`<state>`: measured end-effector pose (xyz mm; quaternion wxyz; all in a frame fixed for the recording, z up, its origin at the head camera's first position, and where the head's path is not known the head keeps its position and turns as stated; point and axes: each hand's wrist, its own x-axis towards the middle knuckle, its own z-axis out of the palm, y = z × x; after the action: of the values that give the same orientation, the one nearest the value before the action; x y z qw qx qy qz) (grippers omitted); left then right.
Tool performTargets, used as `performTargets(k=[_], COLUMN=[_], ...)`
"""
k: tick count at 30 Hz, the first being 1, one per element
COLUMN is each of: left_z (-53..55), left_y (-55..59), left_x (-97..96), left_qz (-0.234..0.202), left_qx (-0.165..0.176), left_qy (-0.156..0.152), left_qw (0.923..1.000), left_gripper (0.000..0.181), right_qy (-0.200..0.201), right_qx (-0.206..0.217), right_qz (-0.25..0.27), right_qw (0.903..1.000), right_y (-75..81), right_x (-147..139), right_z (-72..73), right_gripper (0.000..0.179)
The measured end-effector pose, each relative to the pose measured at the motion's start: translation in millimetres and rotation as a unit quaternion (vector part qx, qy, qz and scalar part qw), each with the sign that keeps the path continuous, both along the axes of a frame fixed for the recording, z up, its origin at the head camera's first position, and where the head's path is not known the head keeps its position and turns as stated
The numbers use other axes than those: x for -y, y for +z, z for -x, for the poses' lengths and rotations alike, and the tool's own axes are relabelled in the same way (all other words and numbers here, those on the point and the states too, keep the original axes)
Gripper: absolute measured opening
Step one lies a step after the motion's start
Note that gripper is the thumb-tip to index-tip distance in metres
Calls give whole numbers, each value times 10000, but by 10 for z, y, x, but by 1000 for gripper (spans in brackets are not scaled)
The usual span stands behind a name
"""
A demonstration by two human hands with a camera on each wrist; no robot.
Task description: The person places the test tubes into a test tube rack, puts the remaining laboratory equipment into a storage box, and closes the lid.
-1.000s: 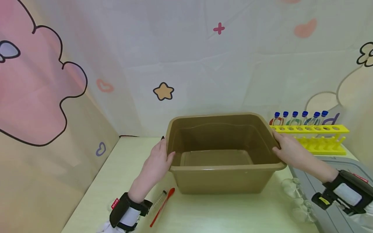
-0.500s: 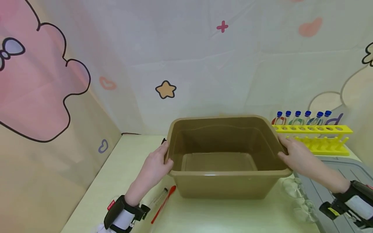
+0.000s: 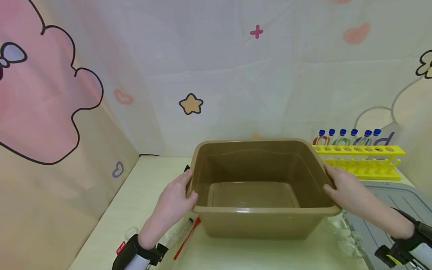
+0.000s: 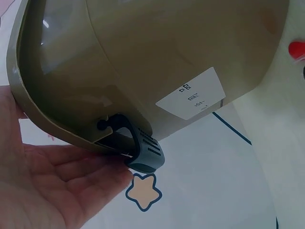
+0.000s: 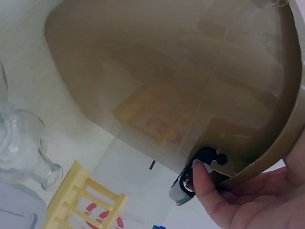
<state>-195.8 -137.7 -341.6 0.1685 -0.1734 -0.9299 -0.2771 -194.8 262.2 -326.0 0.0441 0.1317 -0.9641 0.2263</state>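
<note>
A tan plastic bin [image 3: 260,223] sits in the middle of the head view, with nothing visible inside. My left hand [image 3: 173,198] holds its left rim, thumb over the edge and fingers beneath it. In the left wrist view, those fingertips meet a dark clip handle [image 4: 148,149] by a white label [image 4: 193,95]. At the opposite end, my right hand [image 3: 351,189] grips the right rim. A finger of it hooks into a black handle [image 5: 205,153] in the right wrist view. Whether the bin's base touches the table [image 3: 263,255] is hard to tell.
Left of the bin lie a red spoon-like stick [image 3: 186,239] and a clear tube [image 3: 178,231] with a dark end. On the right are glass flasks [image 3: 350,247], a grey lid [image 3: 398,195] and a yellow rack [image 3: 359,150] with several blue-capped tubes. A printed cloth hangs behind.
The bin has come nearer to me, lower in the head view, and both hands have moved along with it. Its front now covers part of the red stick's top. The rack stays put.
</note>
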Motion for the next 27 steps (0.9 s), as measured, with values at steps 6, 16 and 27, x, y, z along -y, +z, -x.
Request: performTargets(k=[6, 16, 27], left_z=[99, 432, 437], left_y=[27, 41, 31], left_x=[-21, -23, -40], left_qz=[-348, -398, -450], left_qx=[253, 853, 919], left_qy=[3, -146, -146], left_qw=[9991, 9955, 9946], left_gripper=[50, 55, 53], right_qy=[-142, -58, 253], right_qx=[-242, -70, 201], right_qz=[-488, -347, 293], right_qw=[9984, 9994, 9990], right_y=[72, 115, 14], right_x=[-57, -180, -118], right_z=[28, 412, 388], right_gripper=[52, 71, 54])
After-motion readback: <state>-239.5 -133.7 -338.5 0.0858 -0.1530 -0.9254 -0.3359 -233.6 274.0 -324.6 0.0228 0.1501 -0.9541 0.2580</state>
